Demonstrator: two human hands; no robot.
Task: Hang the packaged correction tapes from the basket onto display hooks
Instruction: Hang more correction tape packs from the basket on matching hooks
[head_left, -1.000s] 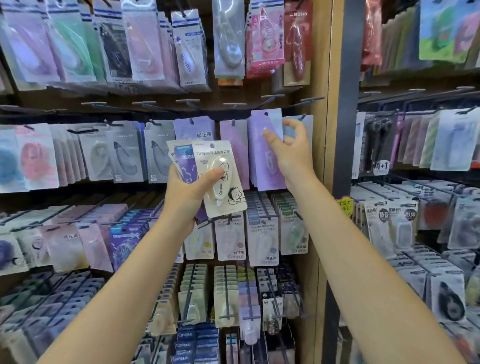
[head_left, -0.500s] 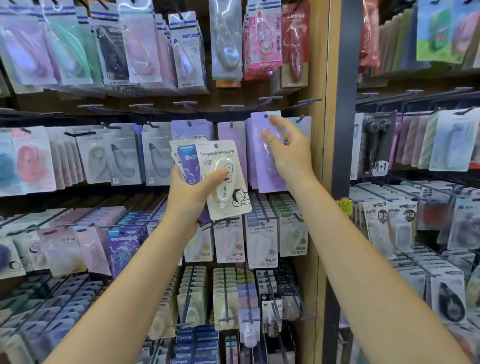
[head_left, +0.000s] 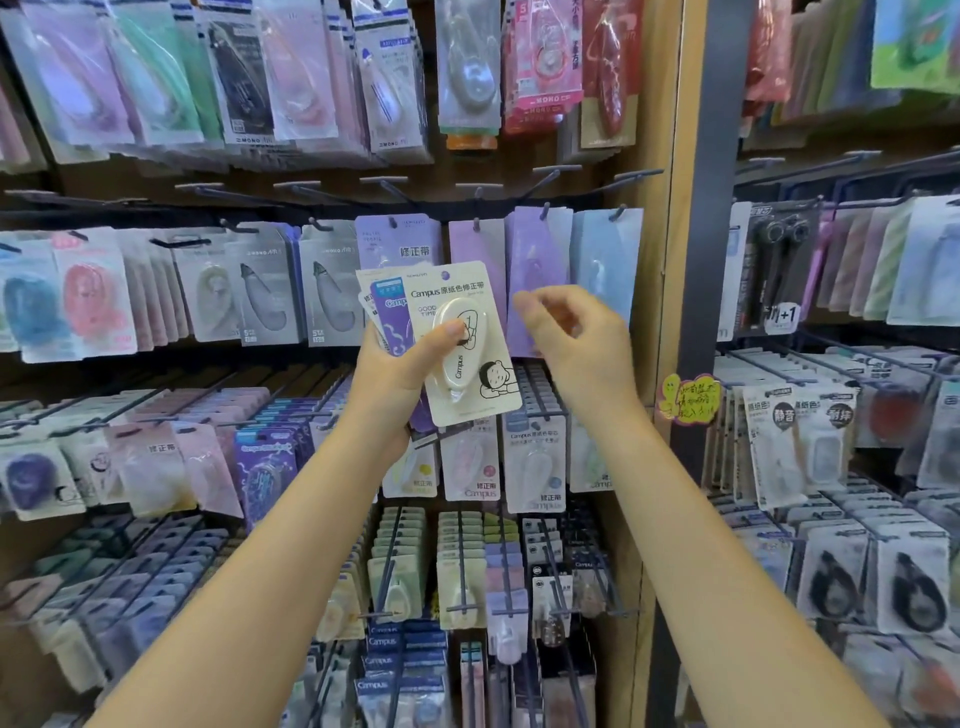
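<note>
My left hand (head_left: 400, 379) grips a small fan of packaged correction tapes; the front one is a cream Campus pack (head_left: 465, 343), with a purple pack (head_left: 387, 317) behind it. My thumb presses on the cream pack's blister. My right hand (head_left: 576, 338) hovers just right of the packs with fingers loosely curled, holding nothing. Behind it a lilac pack (head_left: 535, 260) hangs on a display hook (head_left: 544, 210), beside a pale blue pack (head_left: 605, 265). No basket is in view.
Rows of hooks filled with hanging packs cover the wall above, left and below. A wooden post (head_left: 660, 260) and a dark upright (head_left: 706, 208) stand right of my hands, with another rack (head_left: 841, 415) beyond. Several bare hooks (head_left: 550, 174) stick out above the lilac packs.
My right hand has let go of the lilac pack on the hook and dropped toward the packs in my left hand. The left hand has held its packs nearly still.
</note>
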